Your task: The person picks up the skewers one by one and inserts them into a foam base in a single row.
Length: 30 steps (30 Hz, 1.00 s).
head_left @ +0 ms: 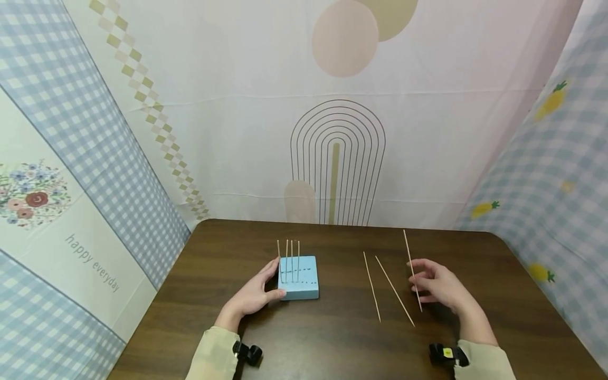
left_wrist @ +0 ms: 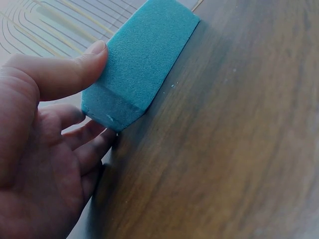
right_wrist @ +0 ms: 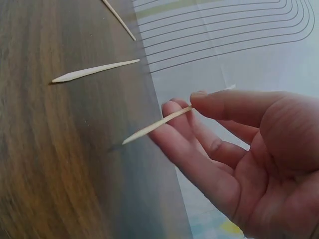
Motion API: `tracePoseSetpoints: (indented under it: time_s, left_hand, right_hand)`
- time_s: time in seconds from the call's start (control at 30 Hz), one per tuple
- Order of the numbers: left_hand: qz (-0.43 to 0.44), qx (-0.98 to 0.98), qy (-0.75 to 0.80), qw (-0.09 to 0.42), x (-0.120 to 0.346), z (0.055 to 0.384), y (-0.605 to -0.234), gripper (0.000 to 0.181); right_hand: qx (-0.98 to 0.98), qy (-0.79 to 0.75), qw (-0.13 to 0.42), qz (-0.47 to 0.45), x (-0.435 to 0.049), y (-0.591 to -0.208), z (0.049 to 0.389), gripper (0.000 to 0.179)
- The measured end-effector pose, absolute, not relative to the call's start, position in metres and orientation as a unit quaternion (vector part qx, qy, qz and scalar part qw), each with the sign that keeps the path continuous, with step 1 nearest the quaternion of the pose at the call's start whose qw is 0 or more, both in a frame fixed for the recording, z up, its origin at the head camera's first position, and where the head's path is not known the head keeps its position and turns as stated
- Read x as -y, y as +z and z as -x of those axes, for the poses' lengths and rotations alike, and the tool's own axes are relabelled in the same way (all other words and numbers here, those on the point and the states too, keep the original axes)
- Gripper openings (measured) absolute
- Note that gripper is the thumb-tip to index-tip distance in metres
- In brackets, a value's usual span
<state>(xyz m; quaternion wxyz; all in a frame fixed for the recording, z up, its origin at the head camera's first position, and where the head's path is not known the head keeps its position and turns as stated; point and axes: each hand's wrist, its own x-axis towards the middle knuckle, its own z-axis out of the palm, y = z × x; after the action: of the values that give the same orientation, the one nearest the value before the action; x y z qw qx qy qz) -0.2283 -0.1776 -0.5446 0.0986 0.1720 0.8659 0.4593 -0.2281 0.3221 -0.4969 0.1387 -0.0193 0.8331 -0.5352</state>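
A light-blue foam block [head_left: 304,294], dotted with rows of small holes, sits on the table left of centre. Several thin wooden skewers [head_left: 286,258] stand upright in its left part. My left hand [head_left: 254,293] grips the block by its left side; the left wrist view has the thumb [left_wrist: 75,74] on the block's edge and the fingers around its end. Over on the right, my right hand [head_left: 439,285] pinches another skewer [head_left: 407,245] between thumb and fingers. Its pointed end [right_wrist: 137,136] sticks out past the fingers in the right wrist view.
Two loose skewers lie on the brown wooden table [head_left: 332,338] between the hands, one to the left [head_left: 372,287] and one slanting closer to the right hand [head_left: 395,291]. Behind the table's far edge hangs a patterned cloth [head_left: 247,158], with checked cloths at both sides.
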Motion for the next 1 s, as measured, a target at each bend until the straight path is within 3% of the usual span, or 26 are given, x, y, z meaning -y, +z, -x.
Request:
tracePoseSetpoints:
  time_s: [0.77, 1.0]
  left_hand:
    - [-0.175, -0.866, 0.457, 0.100, 0.178, 0.229, -0.543, 0.094]
    - [-0.178, -0.864, 0.460, 0.101, 0.177, 0.229, -0.546, 0.094]
  right_hand:
    - [-0.828, -0.554, 0.067, 0.042, -0.263, -0.487, 0.229, 0.054]
    - [-0.801, -0.589, 0.063, 0.085, -0.228, -0.484, 0.222, 0.033]
